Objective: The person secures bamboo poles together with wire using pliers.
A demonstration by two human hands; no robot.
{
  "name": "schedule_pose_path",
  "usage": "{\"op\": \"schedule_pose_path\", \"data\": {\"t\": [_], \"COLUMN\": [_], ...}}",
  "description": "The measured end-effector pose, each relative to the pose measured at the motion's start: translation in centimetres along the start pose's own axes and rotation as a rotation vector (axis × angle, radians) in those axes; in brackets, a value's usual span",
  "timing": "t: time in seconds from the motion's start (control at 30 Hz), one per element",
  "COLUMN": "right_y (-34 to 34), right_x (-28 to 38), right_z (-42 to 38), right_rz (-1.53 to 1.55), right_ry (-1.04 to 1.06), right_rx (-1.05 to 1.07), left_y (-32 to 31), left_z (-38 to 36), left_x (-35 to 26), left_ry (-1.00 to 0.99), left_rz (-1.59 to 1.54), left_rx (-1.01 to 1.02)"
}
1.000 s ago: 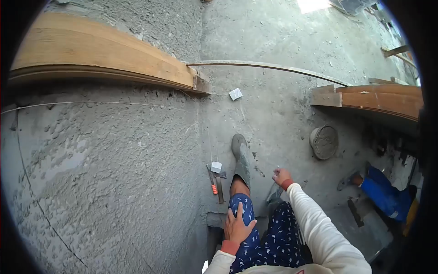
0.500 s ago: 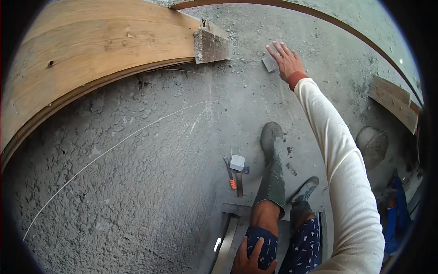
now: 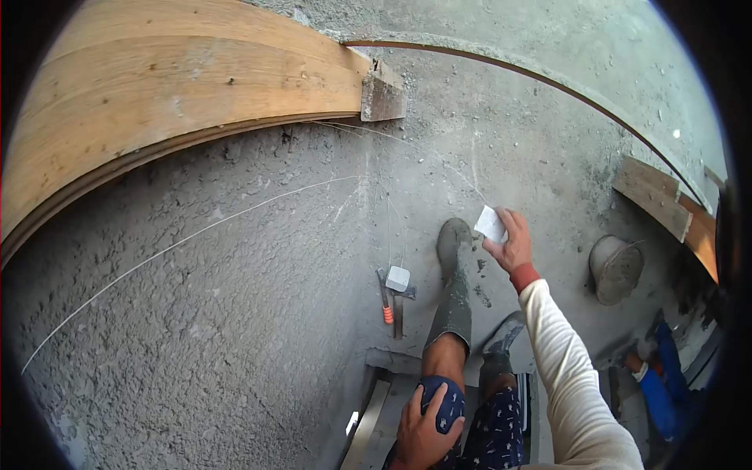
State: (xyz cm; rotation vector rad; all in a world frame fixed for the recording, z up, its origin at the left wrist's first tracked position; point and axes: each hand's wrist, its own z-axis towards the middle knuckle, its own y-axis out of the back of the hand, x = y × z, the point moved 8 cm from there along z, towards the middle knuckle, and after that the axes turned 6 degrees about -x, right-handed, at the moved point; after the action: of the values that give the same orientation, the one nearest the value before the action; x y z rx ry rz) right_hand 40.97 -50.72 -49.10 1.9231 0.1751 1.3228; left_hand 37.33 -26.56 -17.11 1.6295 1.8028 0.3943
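right hand [image 3: 513,247] | grips white block [image 3: 491,224], possibly paper | left hand [image 3: 423,427] on knee

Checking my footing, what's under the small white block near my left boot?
The white block lies across an orange-handled tool and a dark flat tool; their upper ends beneath it are hidden.

No text, label or number can be read anywhere.

The bucket [image 3: 616,269] sits right of the boot [image 3: 453,270], tools [image 3: 390,294] left, plank [image 3: 188,94] beyond.
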Motion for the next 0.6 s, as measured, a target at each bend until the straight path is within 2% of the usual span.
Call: {"op": "schedule_pose_path", "data": {"t": [0.07,0.13,0.2,0.27,0.4,0.5,0.6], "right_y": [3.1,6.4,9.7,12.6,17.7,20.7,22.5], "right_x": [3.3,6.6,9.6,11.2,14.1,16.5,18.2], "right_z": [-2.9,-5.0,-6.4,-7.8,-10.0,-10.6,-11.1], "right_rz": [0.053,0.126,0.136,0.143,0.124,0.112,0.118], "right_ry": [0.001,-0.01,0.029,-0.011,-0.056,-0.09,-0.154], "right_rx": [0.03,0.115,0.148,0.176,0.217,0.186,0.113], "left_y": [-3.7,-3.0,-1.3,1.8,10.6,13.6,14.8], "left_z": [0.0,3.4,7.8,12.8,19.8,23.6,27.8], "left_x": [4.2,4.7,4.9,5.0,1.9,0.2,-0.9], "left_ry": [0.013,0.043,0.169,0.08,0.001,-0.001,0.097], "left_rz": [-0.105,-0.419,-0.798,-0.849,-1.045,-1.059,-1.212], "left_rx": [0.016,-0.065,-0.143,-0.29,-0.427,-0.426,-0.39]}}
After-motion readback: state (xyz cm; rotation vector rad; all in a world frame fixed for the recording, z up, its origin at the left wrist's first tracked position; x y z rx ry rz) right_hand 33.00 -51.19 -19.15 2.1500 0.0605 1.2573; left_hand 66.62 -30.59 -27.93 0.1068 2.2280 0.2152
